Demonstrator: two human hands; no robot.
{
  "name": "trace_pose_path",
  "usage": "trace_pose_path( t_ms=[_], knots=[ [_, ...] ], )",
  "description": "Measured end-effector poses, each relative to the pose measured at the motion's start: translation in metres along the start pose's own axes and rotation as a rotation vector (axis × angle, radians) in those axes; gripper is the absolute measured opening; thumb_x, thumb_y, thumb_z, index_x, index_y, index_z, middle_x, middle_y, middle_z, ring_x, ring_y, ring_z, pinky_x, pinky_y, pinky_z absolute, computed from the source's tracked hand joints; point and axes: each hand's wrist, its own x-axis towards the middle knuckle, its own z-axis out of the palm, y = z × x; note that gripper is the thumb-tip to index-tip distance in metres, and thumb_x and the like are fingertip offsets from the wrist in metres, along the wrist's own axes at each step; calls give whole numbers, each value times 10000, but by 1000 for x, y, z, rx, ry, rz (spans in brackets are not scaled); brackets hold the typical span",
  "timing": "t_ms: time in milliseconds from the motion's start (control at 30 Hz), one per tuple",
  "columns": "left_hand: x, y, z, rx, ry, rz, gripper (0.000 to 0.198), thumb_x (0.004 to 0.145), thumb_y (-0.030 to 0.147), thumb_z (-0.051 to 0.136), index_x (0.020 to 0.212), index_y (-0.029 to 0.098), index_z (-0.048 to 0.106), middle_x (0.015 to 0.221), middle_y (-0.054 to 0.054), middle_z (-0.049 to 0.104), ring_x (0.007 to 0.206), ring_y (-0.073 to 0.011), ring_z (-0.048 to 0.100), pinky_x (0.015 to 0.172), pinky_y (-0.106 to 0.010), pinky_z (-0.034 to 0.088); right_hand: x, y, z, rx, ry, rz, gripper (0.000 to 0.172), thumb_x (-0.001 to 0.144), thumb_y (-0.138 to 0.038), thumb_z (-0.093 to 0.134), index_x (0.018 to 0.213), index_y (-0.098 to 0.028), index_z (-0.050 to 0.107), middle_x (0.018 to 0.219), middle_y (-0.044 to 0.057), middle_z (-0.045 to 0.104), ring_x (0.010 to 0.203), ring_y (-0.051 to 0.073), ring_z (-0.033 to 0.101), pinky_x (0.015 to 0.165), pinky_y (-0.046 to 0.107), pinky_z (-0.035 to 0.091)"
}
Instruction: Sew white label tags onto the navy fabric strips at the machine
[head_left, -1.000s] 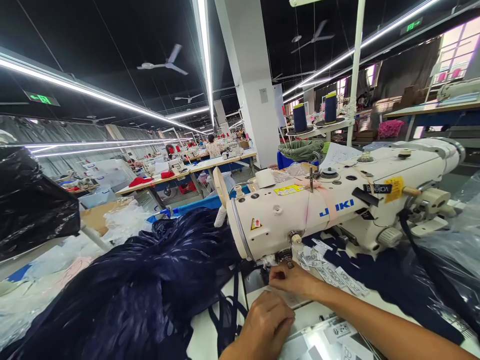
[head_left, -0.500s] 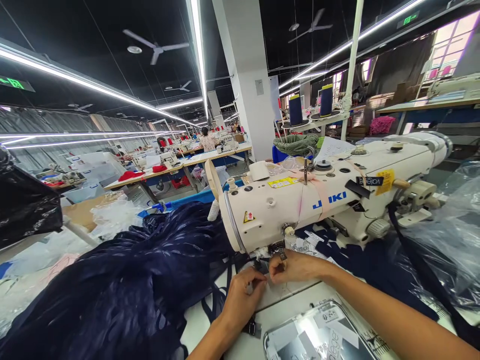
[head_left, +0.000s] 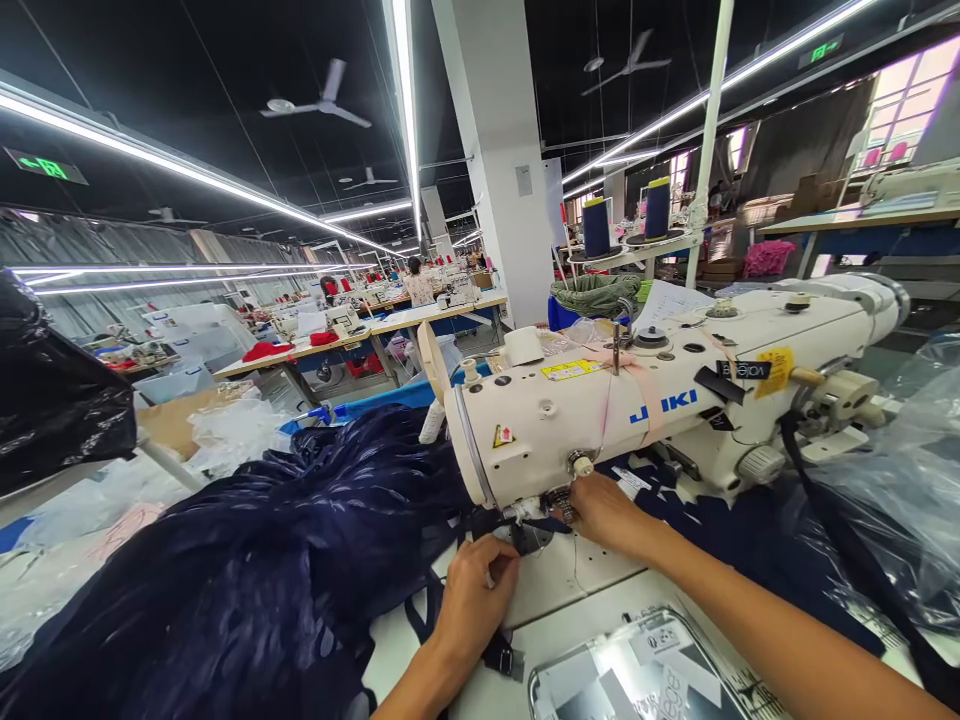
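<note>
A white JUKI sewing machine (head_left: 570, 420) stands in front of me, its needle area between my hands. My left hand (head_left: 476, 585) is closed in a pinch at the left of the presser foot; what its fingertips hold is hidden. Beside the needle on the right, my right hand (head_left: 609, 515) has its fingers curled together, their tips partly hidden. A short piece of navy fabric (head_left: 546, 524) shows under the machine head between the hands. A loose thread (head_left: 576, 568) lies on the machine bed. Navy straps with a black tab (head_left: 499, 655) hang below my left wrist.
A large heap of navy strips (head_left: 247, 560) covers the left side. A clear-lidded box (head_left: 637, 660) with labels lies in front. Navy pieces and plastic bags (head_left: 892, 480) are at the right. Thread cones (head_left: 596, 228) stand behind the machine. A person (head_left: 417, 283) sits far back.
My right hand has moved right and slightly up, away from my left hand. My left hand has shifted slightly left. Navy fabric and a loose thread now show between them.
</note>
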Motion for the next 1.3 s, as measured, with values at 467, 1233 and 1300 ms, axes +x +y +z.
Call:
trace_pose_path(
  t_ms=[467,1233,1300],
  knots=[
    [-1,4,-2,-103,-70,-54,165,725,155,457,692,192,615,649,4,614,623,-142,546,610,-248,393,-6,-17,26,535,-190,-165,93,701,-128,536,662,-167,610,604,-34,526,603,104,477,552,187,332],
    [2,-11,-16,-9,116,103,154,716,191,492,675,203,640,507,21,554,537,-133,498,641,-280,368,-41,-107,22,8,-452,-180,230,703,-211,585,914,-118,578,931,101,600,863,252,557,779,322,394],
    [3,-12,-16,-62,179,144,142,710,190,497,664,203,630,562,8,588,602,-147,537,707,-317,372,-41,-108,22,24,-437,-175,226,702,-192,582,917,-119,578,941,99,599,882,250,553,812,330,383]
  ],
)
